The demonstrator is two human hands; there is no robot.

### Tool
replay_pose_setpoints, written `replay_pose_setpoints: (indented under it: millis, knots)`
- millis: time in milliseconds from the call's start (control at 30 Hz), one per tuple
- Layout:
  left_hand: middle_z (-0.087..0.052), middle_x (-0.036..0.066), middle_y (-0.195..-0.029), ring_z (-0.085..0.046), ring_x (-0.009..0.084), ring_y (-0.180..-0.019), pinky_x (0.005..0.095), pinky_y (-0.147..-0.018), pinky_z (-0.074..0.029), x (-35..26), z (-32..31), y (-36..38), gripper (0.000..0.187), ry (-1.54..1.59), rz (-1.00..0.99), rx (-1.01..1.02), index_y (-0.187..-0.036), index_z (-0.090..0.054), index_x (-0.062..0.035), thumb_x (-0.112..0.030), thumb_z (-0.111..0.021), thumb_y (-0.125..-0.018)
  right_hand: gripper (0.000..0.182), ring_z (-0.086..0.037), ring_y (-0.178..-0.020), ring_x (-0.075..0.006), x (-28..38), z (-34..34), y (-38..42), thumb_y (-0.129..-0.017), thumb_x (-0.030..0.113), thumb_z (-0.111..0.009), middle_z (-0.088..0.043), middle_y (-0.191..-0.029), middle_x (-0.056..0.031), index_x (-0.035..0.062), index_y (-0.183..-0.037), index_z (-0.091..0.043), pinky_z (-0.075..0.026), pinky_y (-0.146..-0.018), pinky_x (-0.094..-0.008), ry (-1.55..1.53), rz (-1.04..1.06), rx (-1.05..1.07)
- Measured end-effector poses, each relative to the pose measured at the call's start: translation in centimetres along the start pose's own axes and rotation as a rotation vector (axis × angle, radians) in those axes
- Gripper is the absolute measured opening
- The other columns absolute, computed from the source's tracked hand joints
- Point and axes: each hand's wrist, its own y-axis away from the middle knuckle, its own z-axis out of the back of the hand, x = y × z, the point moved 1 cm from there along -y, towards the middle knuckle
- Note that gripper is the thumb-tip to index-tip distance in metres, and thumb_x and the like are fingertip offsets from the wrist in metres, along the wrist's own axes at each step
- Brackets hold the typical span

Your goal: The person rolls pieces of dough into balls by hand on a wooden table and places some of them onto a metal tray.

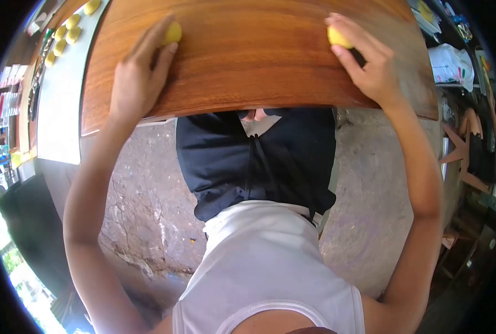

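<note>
My left hand (145,72) rests on the brown wooden tabletop (253,55), its fingers and thumb curled around a yellow dough ball (173,33). Toward the table's right side, my right hand (370,61) cups a second yellow dough ball (338,38) between thumb and fingers. Both balls are smooth and rounded, and each is partly covered by the hand on it. The fingertips of my right hand look slightly blurred.
A pale tray or board (61,111) along the table's left edge carries several yellow dough balls (73,35). On the right, a shelf holds a white plastic bag (450,64). My legs (220,156) are under the table's near edge, above a rough concrete floor (142,189).
</note>
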Motion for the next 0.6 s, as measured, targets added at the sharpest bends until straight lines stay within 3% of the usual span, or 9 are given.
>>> replay_pose_setpoints:
  millis: [67,100,167,233,367,400,433,500,600]
  knots:
    - [-0.069,0.022,-0.127,-0.066,0.0395,-0.12,0.0462,-0.1,-0.052,1.4,0.6,-0.7,0.044,-0.026,0.305,0.095,-0.14,-0.06,-0.006,-0.035,-0.057,-0.106,0.039,-0.061,-0.13,-0.0326,-1.0,-0.1,-0.5,-0.094,0.003,-0.063,-0.063,-0.143,-0.0141,0.0092,-0.131,-0.07,-0.05,-0.107,-0.0412,0.068,-0.094,-0.044]
    - [-0.069,0.023,-0.126,-0.066,0.0394,-0.119,0.0447,-0.099,-0.053,2.5,-0.4,-1.9,0.044,-0.043,0.239,0.087,-0.14,-0.06,-0.0074,-0.036,-0.057,-0.107,0.033,-0.06,-0.13,-0.0358,-1.8,-0.4,-2.4,-0.095,0.01,-0.062,-0.065,-0.137,-0.0194,0.0034,-0.127,-0.07,-0.049,-0.108,-0.0426,0.137,-0.107,-0.001]
    - [-0.07,0.021,-0.126,-0.067,0.038,-0.119,0.0431,-0.097,-0.054,1.6,-2.4,-6.0,0.041,-0.135,0.405,0.285,-0.138,-0.062,-0.0084,-0.033,-0.059,-0.106,0.036,-0.059,-0.13,-0.039,-3.8,-2.6,-6.4,-0.097,0.021,-0.061,-0.066,-0.132,-0.025,-0.0027,-0.123,-0.07,-0.048,-0.11,-0.0441,0.24,-0.15,-0.015]
    - [-0.068,0.02,-0.131,-0.067,0.0406,-0.114,0.0443,-0.099,-0.054,-1.3,-3.3,-9.8,0.039,-0.011,0.28,0.254,-0.125,-0.071,-0.0021,-0.03,-0.062,-0.098,0.041,-0.058,-0.131,-0.0395,-4.5,-5.8,-10.2,-0.096,0.026,-0.063,-0.066,-0.134,-0.0253,-0.003,-0.124,-0.069,-0.048,-0.111,-0.044,0.276,-0.155,-0.097]
    - [-0.068,0.019,-0.132,-0.066,0.0395,-0.116,0.0438,-0.099,-0.054,-1.0,-6.2,-9.1,0.039,0.045,-0.014,0.045,-0.124,-0.072,-0.0017,-0.03,-0.062,-0.098,0.042,-0.06,-0.128,-0.0396,-0.1,-7.1,-10.4,-0.092,0.025,-0.066,-0.064,-0.135,-0.025,-0.0033,-0.123,-0.069,-0.048,-0.109,-0.0438,0.106,-0.047,-0.042]
    - [-0.068,0.019,-0.132,-0.066,0.0395,-0.116,0.0438,-0.099,-0.054,-0.7,-5.9,-7.9,0.039,0.054,-0.014,0.049,-0.124,-0.072,-0.0017,-0.03,-0.062,-0.098,0.04,-0.061,-0.126,-0.0393,1.4,-6.3,-9.0,-0.091,0.023,-0.066,-0.064,-0.134,-0.0243,-0.0035,-0.121,-0.068,-0.049,-0.107,-0.0439,-0.001,0.013,0.015]
    - [-0.069,0.019,-0.127,-0.067,0.0385,-0.115,0.043,-0.097,-0.055,-0.9,-5.0,-6.1,0.037,0.081,-0.04,0.06,-0.128,-0.069,-0.0056,-0.03,-0.062,-0.101,0.036,-0.063,-0.128,-0.0312,1.3,-5.4,-7.2,-0.094,0.006,-0.067,-0.067,-0.138,-0.0129,0.0085,-0.13,-0.071,-0.051,-0.106,-0.04,0.021,0.135,0.082]
    - [-0.07,0.017,-0.126,-0.068,0.0378,-0.113,0.0429,-0.094,-0.056,-2.1,-2.3,-2.3,0.033,0.094,-0.024,0.043,-0.128,-0.069,-0.009,-0.025,-0.065,-0.1,0.02,-0.067,-0.106,-0.0346,2.0,-3.0,-3.8,-0.093,0.013,-0.068,-0.068,-0.115,-0.0121,0.0061,-0.112,-0.071,-0.053,-0.096,-0.0432,-0.117,0.173,0.061]
    - [-0.069,0.016,-0.127,-0.068,0.0385,-0.109,0.0449,-0.092,-0.057,-1.3,0.4,0.4,0.029,0.042,0.112,0.018,-0.122,-0.072,-0.0082,-0.019,-0.067,-0.096,0.03,-0.064,-0.12,-0.0348,-0.3,0.3,-0.6,-0.094,0.008,-0.064,-0.067,-0.13,-0.0123,0.0093,-0.123,-0.071,-0.051,-0.105,-0.0449,0.008,0.084,0.111]
